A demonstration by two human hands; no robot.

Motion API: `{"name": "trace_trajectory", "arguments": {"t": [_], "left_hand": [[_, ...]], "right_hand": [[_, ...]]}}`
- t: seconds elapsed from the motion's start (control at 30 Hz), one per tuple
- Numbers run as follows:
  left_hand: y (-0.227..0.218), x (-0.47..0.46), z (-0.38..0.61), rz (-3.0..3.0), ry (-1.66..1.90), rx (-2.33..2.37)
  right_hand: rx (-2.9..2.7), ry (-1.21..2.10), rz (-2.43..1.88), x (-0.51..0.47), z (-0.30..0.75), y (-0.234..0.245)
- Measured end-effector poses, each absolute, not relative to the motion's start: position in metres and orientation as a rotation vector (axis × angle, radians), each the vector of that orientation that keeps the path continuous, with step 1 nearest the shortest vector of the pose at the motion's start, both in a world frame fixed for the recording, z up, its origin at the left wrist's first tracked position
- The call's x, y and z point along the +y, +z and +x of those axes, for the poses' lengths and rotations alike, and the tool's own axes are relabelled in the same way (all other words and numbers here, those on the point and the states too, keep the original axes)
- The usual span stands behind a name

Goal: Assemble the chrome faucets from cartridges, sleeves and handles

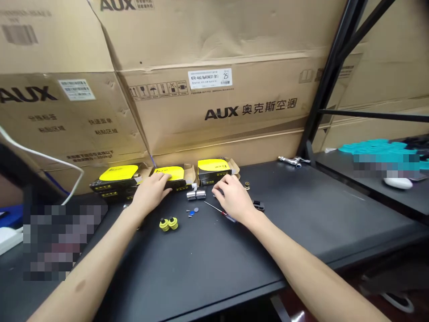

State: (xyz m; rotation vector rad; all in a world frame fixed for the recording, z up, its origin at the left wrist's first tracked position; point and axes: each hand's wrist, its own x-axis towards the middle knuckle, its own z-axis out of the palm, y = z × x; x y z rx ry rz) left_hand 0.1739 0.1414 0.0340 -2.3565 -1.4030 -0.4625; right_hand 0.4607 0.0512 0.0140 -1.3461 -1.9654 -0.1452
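Left hand [150,191] flat, fingers spread and loose, resting over the front edge of the middle yellow-lidded box [172,175]; grip apart, nothing clamped. Right hand [231,197] palm down on the black desk [214,259], fingers slightly curled, fingertips just in front of the right yellow-lidded box [213,169]; grip apart too, nothing enclosed. Between the two hands, a small silver lock cylinder [196,194] lying on its side, near both sets of fingertips yet touching neither, just in front of the middle and right boxes. Below it, a small blue tag [191,213] and a thin screwdriver [219,211], its handle running under the right wrist. Near the left forearm, a pair of yellow round parts [168,223] side by side. Beyond the right hand, a small brass ring [247,185]; beside the wrist, a small black part [258,205]. To the far left, a third yellow-lidded box [118,176], well clear of either hand. At the back right of the desk, a metal tap [292,160]; behind everything, stacked cardboard cartons [234,107] marked AUX.
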Motion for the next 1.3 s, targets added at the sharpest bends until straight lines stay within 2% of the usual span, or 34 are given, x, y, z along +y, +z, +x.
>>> {"name": "trace_trajectory", "arguments": {"t": [0.23,0.47,0.8,1.03,1.3], "left_hand": [[0.03,0.124,0.159,-2.218,-0.794,-1.436],[0.041,0.116,0.163,-2.233,-0.987,-1.246],[0.044,0.105,0.179,-2.191,-0.969,-0.992],[0.05,0.092,0.204,-2.202,-0.893,-0.837],[0.047,0.097,0.202,-2.13,-0.868,-1.098]], "right_hand": [[-1.951,-0.159,-1.291,0.048,0.455,0.017],[-1.925,-0.165,-1.214,0.047,0.449,0.018],[-1.828,-0.194,-1.133,0.04,0.433,0.023],[-1.945,-0.328,-1.255,0.048,0.42,0.023],[-1.702,-0.349,-1.419,0.08,0.47,0.04]]}}
